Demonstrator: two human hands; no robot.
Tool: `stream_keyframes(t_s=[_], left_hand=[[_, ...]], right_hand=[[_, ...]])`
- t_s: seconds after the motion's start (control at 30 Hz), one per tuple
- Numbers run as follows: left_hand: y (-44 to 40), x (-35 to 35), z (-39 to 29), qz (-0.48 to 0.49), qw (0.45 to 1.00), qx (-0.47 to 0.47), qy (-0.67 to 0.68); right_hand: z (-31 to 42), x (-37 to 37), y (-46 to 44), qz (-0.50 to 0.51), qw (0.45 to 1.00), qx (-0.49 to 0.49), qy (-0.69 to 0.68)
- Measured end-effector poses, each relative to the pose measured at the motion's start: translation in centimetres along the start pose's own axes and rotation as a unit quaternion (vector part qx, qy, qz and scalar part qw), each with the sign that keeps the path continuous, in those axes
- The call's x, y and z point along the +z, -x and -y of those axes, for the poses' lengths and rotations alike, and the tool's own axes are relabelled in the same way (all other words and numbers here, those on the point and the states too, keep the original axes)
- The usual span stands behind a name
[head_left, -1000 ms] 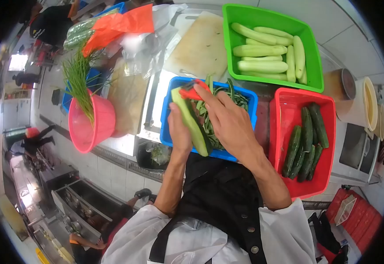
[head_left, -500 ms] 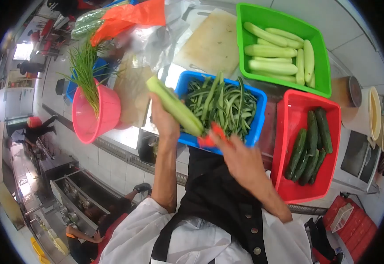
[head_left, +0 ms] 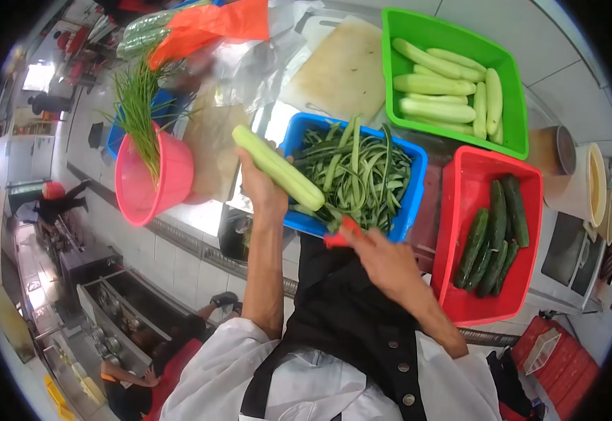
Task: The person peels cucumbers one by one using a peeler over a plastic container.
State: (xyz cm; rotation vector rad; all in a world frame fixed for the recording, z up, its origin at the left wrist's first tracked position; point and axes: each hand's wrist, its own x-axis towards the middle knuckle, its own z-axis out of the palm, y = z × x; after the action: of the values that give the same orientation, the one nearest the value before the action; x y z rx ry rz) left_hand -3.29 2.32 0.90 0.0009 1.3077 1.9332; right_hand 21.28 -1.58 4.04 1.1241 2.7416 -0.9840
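Observation:
A pale, peeled cucumber [head_left: 281, 168] lies slantwise in my left hand [head_left: 260, 186], which is closed around its lower side over the left edge of a blue bin [head_left: 411, 210]. Dark green peel strips [head_left: 355, 168] heap up inside that bin. My right hand [head_left: 390, 263] grips a red-orange peeler [head_left: 341, 235] near the bin's front edge, just off the cucumber's lower end. The peeler's blade is too blurred to make out. Peeled cucumbers [head_left: 435, 85] fill a green bin [head_left: 520, 105] behind, and unpeeled dark cucumbers [head_left: 492, 242] lie in a red bin [head_left: 453, 168] at right.
A pink tub [head_left: 155, 182] with long green stalks [head_left: 137, 109] stands at left. Behind are a cutting board [head_left: 337, 67], an orange plastic bag [head_left: 214, 28] and clear plastic. Lidded containers [head_left: 555, 147] stand far right. A person's arm [head_left: 130, 375] shows at lower left.
My right hand and the peeler have shifted slightly down and right, away from the cucumber. The cucumber now shows a uniformly pale upper side, turned a little in my left hand.

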Motion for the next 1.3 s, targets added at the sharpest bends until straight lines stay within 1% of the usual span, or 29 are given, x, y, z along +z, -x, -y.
stream_keyframes(t_s=[0.03, 0.1, 0.13, 0.23, 0.27, 0.3, 0.33, 0.37, 0.4, 0.43, 0.5, 0.53, 0.57, 0.63, 0.67, 0.73, 0.77, 0.83, 0.97, 1.03, 1.07, 1.1, 1.13, 1.17, 1.2, 1.23, 1.3], left_hand=[[0.8, -0.2, 0.5, -0.004, 1.000, -0.007, -0.005], [1.8, 1.0, 1.8, 0.104, 0.992, -0.062, 0.040], [1.8, 1.1, 1.9, 0.106, 0.991, -0.066, 0.038], [0.9, 1.4, 1.8, 0.071, 0.996, -0.005, 0.047], [0.4, 1.4, 1.2, 0.039, 0.999, 0.027, 0.016], [0.2, 1.6, 0.8, 0.036, 0.999, 0.032, 0.018], [0.0, 1.8, 0.4, -0.003, 0.999, 0.029, 0.027], [-0.1, 1.7, 0.2, -0.042, 0.998, 0.022, 0.030], [-0.3, 1.3, 0.4, -0.005, 0.999, 0.020, 0.035], [0.0, 1.2, 0.6, -0.007, 0.999, 0.017, 0.033], [1.2, 1.7, 1.1, 0.099, 0.995, -0.018, 0.025], [1.7, 1.9, 1.6, 0.139, 0.989, -0.042, 0.027], [2.4, 2.3, 2.1, 0.152, 0.988, -0.038, -0.014], [4.2, 3.0, 2.2, 0.166, 0.973, 0.012, -0.159], [4.5, 2.9, 2.5, 0.170, 0.972, 0.010, -0.160], [4.9, 2.9, 2.8, 0.225, 0.951, 0.051, -0.206], [5.1, 2.9, 2.8, 0.227, 0.951, 0.052, -0.206], [5.5, 3.4, 2.1, 0.230, 0.938, 0.091, -0.241], [4.4, 2.5, 1.9, 0.233, 0.935, 0.077, -0.257], [2.9, 2.2, 1.6, 0.148, 0.982, 0.062, -0.103], [1.3, 1.1, 1.2, 0.124, 0.977, 0.104, -0.136], [0.2, 1.1, 0.6, 0.122, 0.978, 0.109, -0.132], [-0.7, 1.0, 0.1, 0.097, 0.986, 0.116, -0.065], [-0.9, 0.7, -0.2, 0.071, 0.991, 0.117, -0.002], [-0.5, 1.1, -0.7, 0.086, 0.988, 0.124, -0.033], [-0.2, 1.7, -0.7, 0.085, 0.988, 0.125, -0.032], [2.1, 2.2, 0.5, 0.153, 0.980, 0.083, -0.095]], right_hand=[[0.5, -1.2, -0.7, 0.006, 1.000, 0.005, -0.005], [0.6, -4.0, -4.3, -0.165, 0.984, -0.038, -0.057], [0.8, -3.9, -4.5, -0.166, 0.984, -0.033, -0.058], [0.6, -2.5, -4.1, -0.155, 0.987, -0.025, -0.031], [0.5, -1.3, -2.2, -0.133, 0.991, -0.015, 0.009], [0.2, -0.4, -0.8, -0.110, 0.993, -0.008, 0.048], [-0.3, 0.1, -0.1, -0.109, 0.993, -0.013, 0.048], [-0.6, 0.6, 0.8, -0.081, 0.996, 0.007, 0.028], [-0.7, 1.0, 1.4, -0.052, 0.998, 0.029, 0.007], [-0.5, 0.2, 1.0, -0.050, 0.998, 0.032, 0.004], [-0.1, -2.7, -0.6, -0.121, 0.981, 0.043, -0.147], [0.0, -3.7, -1.7, -0.147, 0.970, 0.042, -0.188], [0.0, -4.4, -2.8, -0.152, 0.970, 0.043, -0.187], [0.1, -5.3, -4.9, -0.220, 0.955, -0.001, -0.200], [0.3, -5.6, -5.9, -0.223, 0.954, 0.002, -0.200], [0.5, -6.1, -7.3, -0.246, 0.952, 0.002, -0.184], [0.4, -6.3, -7.4, -0.248, 0.951, 0.002, -0.184], [0.3, -6.4, -7.8, -0.260, 0.943, -0.024, -0.207], [0.1, -5.7, -7.4, -0.238, 0.954, -0.036, -0.181], [0.6, -3.1, -5.2, -0.161, 0.982, -0.060, -0.085], [0.4, -1.6, -3.4, -0.126, 0.990, -0.057, -0.040], [-0.3, -0.6, -1.7, -0.093, 0.994, -0.057, 0.010], [-0.6, 0.1, -0.3, -0.093, 0.994, -0.063, 0.011], [-0.7, 0.9, 1.2, -0.055, 0.997, -0.049, -0.001], [-1.0, 1.1, 1.5, -0.021, 0.999, -0.037, -0.008], [-0.7, -0.5, 0.5, -0.020, 0.999, -0.039, -0.008], [1.0, -5.3, -2.1, -0.115, 0.992, -0.002, -0.061]])
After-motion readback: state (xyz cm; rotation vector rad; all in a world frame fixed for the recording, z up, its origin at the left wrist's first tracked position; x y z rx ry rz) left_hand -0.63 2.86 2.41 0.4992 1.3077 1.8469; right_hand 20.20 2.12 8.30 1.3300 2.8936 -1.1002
